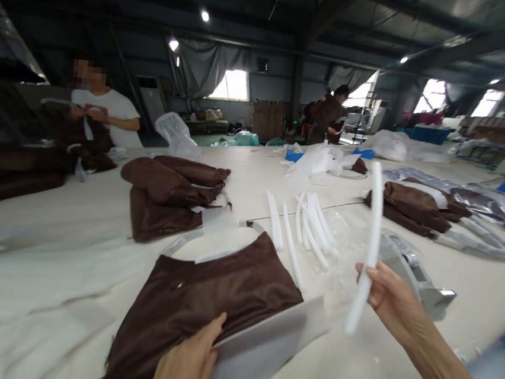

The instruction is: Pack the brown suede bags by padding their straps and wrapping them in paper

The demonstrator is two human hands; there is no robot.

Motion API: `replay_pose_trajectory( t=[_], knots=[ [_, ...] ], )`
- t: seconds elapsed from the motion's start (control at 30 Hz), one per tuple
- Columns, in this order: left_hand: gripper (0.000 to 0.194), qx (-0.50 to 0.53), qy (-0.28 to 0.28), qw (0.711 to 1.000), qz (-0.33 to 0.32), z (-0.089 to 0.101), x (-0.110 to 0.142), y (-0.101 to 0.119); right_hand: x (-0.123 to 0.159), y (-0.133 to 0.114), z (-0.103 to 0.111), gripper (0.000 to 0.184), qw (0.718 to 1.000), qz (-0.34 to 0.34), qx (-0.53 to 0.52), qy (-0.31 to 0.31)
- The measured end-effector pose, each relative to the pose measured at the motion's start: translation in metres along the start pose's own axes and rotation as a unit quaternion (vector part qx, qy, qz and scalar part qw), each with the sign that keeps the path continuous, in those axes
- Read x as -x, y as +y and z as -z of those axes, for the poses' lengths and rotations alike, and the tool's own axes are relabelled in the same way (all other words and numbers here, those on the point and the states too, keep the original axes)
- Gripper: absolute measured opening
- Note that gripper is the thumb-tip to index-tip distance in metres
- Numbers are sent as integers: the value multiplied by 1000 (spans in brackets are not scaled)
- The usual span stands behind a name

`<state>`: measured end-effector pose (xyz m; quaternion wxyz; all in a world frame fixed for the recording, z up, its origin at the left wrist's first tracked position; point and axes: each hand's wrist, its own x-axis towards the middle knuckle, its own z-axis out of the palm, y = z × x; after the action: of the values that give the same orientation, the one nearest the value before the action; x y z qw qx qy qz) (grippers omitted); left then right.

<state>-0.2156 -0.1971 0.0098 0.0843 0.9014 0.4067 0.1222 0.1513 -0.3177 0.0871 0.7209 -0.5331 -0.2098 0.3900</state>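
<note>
A flat brown bag (206,304) lies on the white table (53,218) in front of me. My left hand (188,365) grips its lower edge together with a grey-white card sheet (268,346), fingers closed. My right hand (387,295) is closed on a long white foam strip (370,242), held upright above the table. Several more white foam strips (305,227) lie loose just beyond the bag. A grey tape dispenser (414,276) sits behind my right hand.
A pile of folded brown bags (166,196) lies at centre left. More brown bags in clear plastic (433,210) lie at the right. One person in a white shirt (107,116) works at the far left, another (328,116) stands at the back. White paper sheets (24,286) cover the near left.
</note>
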Motion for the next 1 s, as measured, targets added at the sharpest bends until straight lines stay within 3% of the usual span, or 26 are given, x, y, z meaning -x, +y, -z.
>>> replay_pose_trajectory(
  t=[0.1, 0.17, 0.23, 0.33, 0.5, 0.63, 0.77, 0.9, 1.0],
  knots=[
    [48, 10, -72, 996, 44, 25, -10, 22, 60, 32, 8, 37, 994, -101, -28, 30],
    [40, 21, -107, 992, 60, 36, -18, 29, 99, 60, 1, 42, 982, -185, -36, 27],
    [31, 27, -129, 989, 63, 43, -23, 31, 131, 89, -17, 46, 965, -258, -46, 0],
    [23, 28, -149, 987, 60, 50, -26, 32, 157, 124, -64, 51, 941, -328, -57, -63],
    [24, 26, -163, 985, 46, 55, -30, 32, 147, 155, -158, 50, 926, -342, -105, -125],
    [30, 20, -164, 986, 38, 51, -29, 29, 133, 165, -206, 34, 927, -327, -79, -164],
    [40, 26, -147, 988, 33, 44, -23, 26, 128, 173, -218, 29, 938, -304, -46, -160],
    [53, 40, -114, 992, 21, 33, -13, 25, 124, 181, -213, 26, 941, -311, -49, -128],
    [52, 59, -85, 995, -4, 25, -5, 24, 121, 183, -208, 26, 938, -327, -52, -106]
  ],
)
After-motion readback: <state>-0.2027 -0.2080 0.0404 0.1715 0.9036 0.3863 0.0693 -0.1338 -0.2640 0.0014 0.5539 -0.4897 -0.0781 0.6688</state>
